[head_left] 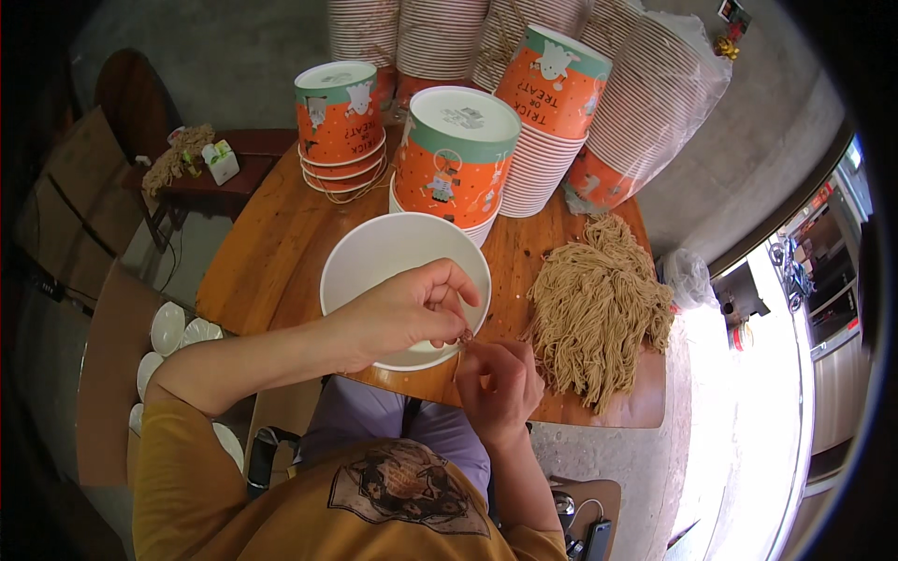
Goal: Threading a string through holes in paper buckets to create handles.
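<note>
A white paper bucket [341, 257] stands with its mouth up at the table's near edge. My left hand [407, 309] reaches across its opening, thumb and fingers pinched together at the right part of the rim. Just below and to the right, my right hand [500, 383] is closed too, its fingertips almost meeting those of the left. A tiny brownish bit shows between the fingertips, too small to name. To the right of my hands lies a large bundle of tan cords [599, 313].
Behind the bucket, upside-down orange-and-green buckets stand in stacks [456, 173], [552, 93], [339, 122]. Plastic-wrapped stacks [645, 103] line the wall. On a bench at left lie more cords [180, 159] beside a white-green box [221, 162]. White round pieces [168, 327] sit on a low surface.
</note>
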A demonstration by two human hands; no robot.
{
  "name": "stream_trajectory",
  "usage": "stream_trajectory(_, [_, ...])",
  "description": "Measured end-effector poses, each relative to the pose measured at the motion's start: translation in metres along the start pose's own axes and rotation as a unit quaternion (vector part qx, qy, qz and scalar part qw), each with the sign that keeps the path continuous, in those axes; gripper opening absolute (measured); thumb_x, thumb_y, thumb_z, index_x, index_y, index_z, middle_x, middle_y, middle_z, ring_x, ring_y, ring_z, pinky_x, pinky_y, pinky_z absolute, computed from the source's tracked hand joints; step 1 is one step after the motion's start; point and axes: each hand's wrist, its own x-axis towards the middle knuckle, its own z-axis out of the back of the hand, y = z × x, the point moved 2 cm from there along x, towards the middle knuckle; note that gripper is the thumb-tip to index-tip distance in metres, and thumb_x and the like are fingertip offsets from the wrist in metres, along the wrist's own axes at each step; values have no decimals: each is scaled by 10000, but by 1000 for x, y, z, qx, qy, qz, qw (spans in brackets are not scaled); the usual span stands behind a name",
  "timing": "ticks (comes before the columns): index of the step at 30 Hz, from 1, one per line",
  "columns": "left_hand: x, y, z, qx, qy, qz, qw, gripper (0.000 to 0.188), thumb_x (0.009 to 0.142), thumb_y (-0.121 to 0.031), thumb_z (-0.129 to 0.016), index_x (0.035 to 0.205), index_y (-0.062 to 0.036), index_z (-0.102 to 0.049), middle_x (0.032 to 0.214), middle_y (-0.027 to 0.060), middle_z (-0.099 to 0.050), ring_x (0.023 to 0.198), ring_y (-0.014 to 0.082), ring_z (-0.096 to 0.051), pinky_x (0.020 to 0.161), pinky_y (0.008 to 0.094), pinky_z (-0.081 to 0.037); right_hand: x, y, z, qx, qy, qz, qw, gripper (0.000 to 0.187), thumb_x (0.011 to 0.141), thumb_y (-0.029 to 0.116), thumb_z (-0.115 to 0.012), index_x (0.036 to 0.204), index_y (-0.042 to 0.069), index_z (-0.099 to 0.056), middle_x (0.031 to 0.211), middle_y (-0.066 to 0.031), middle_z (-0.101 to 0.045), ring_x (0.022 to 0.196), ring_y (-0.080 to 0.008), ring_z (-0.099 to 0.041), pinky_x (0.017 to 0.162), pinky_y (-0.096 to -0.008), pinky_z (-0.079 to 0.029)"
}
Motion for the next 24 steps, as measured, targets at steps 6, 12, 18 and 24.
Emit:
stream_trajectory(6, [-2,-1,-2,61,-11,-34,997,263,865,10,-587,1106,-47,-497,865,3,-560,821,61,-535,754,219,-428,5,0,6,51,63,-89,993,314,755,-29,-704,1022,53,-561,794,-75,-617,595,-181,-611,490,-277,-490])
stream_trajectory(12, [-1,4,0,112,-8,-78,991,277,863,3,-599,1112,-38,-486,855,10,-573,824,66,-546,754,223,-431,9,1,2,66,38,-97,992,160,807,-27,-668,928,35,-585,732,-65,-557,531,-112,-524,469,-233,-399])
stream_trajectory(18, [-2,0,-1,106,-13,-71,992,280,859,-3,-587,1120,-18,-487,843,27,-593,787,80,-565,729,231,-449,-4,-10,-2,274,48,-325,904,174,857,1,-639,1003,25,-548,784,-37,-607,575,-60,-535,488,-219,-420])
stream_trajectory(24, [1,2,5,44,-11,-15,999,302,850,-26,-596,1134,-5,-495,846,43,-602,771,92,-570,701,223,-452,3,-7,5,191,98,-187,959,312,808,-25,-672,1067,40,-510,868,-54,-641,546,-117,-574,491,-241,-454])
